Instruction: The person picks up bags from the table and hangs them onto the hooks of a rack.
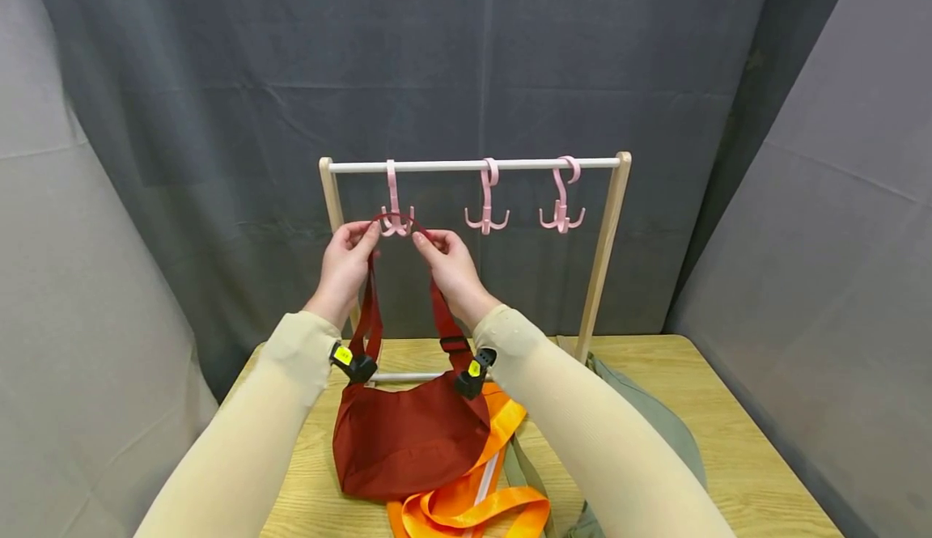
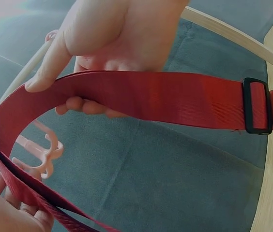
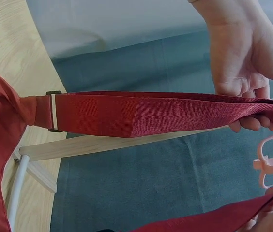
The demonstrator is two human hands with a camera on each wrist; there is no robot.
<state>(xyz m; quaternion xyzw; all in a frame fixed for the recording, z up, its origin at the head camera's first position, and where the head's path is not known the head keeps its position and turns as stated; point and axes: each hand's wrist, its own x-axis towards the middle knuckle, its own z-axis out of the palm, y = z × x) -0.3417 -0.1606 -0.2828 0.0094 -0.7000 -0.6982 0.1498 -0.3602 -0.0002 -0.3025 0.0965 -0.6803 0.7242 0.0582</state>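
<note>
A dark red shoulder bag [image 1: 411, 437] hangs upright from its strap [image 3: 141, 113] in front of the rack. Thumb and fingers of my left hand [image 1: 345, 267] pinch the strap's left side near the top. My right hand [image 1: 453, 271] pinches its right side, above a black slider buckle [image 2: 257, 106]. Between the hands the strap arches beside the leftmost pink hook [image 1: 394, 190], overlapping its prongs in the head view. Whether strap and prongs touch, I cannot tell. In each wrist view the opposite hand's fingers show behind the strap.
The hook hangs on the white rail [image 1: 444, 167] of a wooden-post rack, with two more pink hooks [image 1: 486, 198] to the right. An orange bag [image 1: 466, 506] with loose straps lies on the wooden table [image 1: 750, 441]. A grey-green bag [image 1: 655, 417] lies at the right.
</note>
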